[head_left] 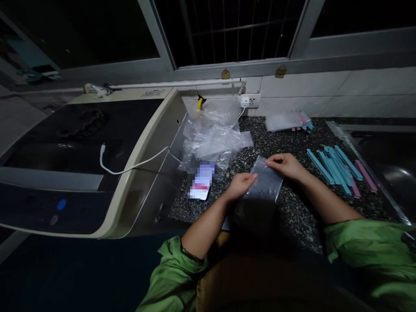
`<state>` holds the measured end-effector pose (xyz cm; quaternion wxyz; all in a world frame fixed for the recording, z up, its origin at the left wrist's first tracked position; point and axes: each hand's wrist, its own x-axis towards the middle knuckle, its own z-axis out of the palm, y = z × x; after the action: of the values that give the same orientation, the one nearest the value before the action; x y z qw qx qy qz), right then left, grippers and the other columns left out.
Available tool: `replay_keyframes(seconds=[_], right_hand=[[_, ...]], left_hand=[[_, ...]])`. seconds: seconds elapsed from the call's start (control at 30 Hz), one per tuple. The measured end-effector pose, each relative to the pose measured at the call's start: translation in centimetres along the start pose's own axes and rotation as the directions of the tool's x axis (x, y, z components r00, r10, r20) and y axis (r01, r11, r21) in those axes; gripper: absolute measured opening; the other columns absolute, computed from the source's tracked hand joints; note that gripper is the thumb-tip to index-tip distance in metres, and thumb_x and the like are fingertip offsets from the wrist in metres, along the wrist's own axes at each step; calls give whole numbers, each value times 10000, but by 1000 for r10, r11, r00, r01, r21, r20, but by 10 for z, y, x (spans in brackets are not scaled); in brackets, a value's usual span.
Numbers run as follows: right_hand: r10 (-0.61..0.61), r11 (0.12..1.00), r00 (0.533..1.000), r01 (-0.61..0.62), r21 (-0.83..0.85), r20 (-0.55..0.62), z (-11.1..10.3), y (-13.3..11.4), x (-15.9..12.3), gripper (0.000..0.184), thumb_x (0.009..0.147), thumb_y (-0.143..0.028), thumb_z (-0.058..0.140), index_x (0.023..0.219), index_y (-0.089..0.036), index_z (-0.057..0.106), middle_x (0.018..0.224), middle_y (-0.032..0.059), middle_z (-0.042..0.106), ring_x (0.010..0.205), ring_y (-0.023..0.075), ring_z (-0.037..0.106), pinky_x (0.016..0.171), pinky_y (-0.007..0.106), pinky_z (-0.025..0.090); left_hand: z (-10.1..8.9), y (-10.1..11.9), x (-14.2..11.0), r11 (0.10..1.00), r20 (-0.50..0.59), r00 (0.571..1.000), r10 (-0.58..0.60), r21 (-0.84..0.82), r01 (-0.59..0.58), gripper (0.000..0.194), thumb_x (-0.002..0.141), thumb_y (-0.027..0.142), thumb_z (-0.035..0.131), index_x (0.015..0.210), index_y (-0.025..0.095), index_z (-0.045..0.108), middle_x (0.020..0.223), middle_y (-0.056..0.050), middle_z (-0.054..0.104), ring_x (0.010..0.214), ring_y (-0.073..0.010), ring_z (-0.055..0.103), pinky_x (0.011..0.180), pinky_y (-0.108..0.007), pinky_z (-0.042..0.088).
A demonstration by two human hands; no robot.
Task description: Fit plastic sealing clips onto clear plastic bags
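Observation:
Between my hands is a clear plastic bag (pixel 264 184), spread above the speckled counter. My left hand (pixel 240 185) pinches its left edge with thumb and finger. At its upper right corner, my right hand (pixel 286 166) is closed on the film in the same way. I cannot make out anything inside the bag. To the left of my left hand lies a phone (pixel 203 180) with a lit, blurred screen. Right of my right hand, several blue sealing clips (pixel 336 167) and a few pink sealing clips (pixel 365 175) lie loose on the counter.
A pile of clear plastic bags (pixel 217 141) lies behind the phone. Another packet (pixel 281 120) with pink and blue clips rests by the wall. A washing machine (pixel 81 160) with a white cable (pixel 136 167) stands left. A metal sink (pixel 390 160) is right. A charger (pixel 244 102) sits in the wall socket.

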<state>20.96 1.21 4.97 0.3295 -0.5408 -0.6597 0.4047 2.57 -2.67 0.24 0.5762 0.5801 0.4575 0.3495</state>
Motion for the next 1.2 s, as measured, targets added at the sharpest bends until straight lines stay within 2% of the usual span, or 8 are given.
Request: replay_keyframes(seconds=[0.23,0.53,0.7,0.83,0.97,1.1,1.2], right_hand=[[21,1000,994,-21,1,-112,-14,6,6,499,502,-669,658,598,-180,641,600,34,635,560,150,530,528,266,384],[24,1000,993,-25,-10,-112,-17,7,6,459,528,-636,666,607,-184,650,607,33,645,566,156,543,517,265,392],[7,1000,985,-8,-5,-170,-22,9,6,451,532,-630,670,620,-188,654,628,36,650,582,162,546,522,267,387],[7,1000,982,-10,-14,-190,-24,10,7,451,531,-622,675,628,-182,657,633,39,649,579,160,542,534,272,391],[17,1000,985,-18,1,-173,-22,9,7,454,520,-624,678,615,-181,651,617,34,643,560,152,532,527,269,390],[26,1000,996,-25,12,-87,-14,4,4,441,515,-613,683,602,-182,652,609,29,638,558,146,524,536,266,389],[22,999,999,-21,26,-29,-4,1,2,442,501,-605,692,597,-175,656,588,22,623,548,137,509,538,264,382]], left_hand=[[1,0,-2,999,-1,1000,-1,38,1,562,640,708,485,512,162,439,484,50,367,484,-67,309,485,-234,224],[0,-4,-1,998,18,999,-28,58,26,545,634,696,495,522,163,463,488,51,384,482,-67,316,480,-230,226],[0,-3,-3,996,51,998,-28,90,23,519,639,659,529,564,145,522,498,47,417,495,-75,351,492,-226,246],[-1,-3,-2,989,19,1000,-16,146,13,500,648,628,544,493,161,455,467,58,350,482,-66,304,484,-231,211],[0,0,-3,991,27,1000,-16,134,13,504,640,631,556,493,158,463,468,56,355,485,-66,309,486,-229,211],[1,4,-5,999,55,998,-40,12,40,532,603,670,567,571,140,521,504,46,432,495,-70,362,493,-221,255],[1,5,-4,998,37,999,-31,-46,33,547,581,681,581,571,137,520,509,43,441,496,-67,364,495,-220,261]])
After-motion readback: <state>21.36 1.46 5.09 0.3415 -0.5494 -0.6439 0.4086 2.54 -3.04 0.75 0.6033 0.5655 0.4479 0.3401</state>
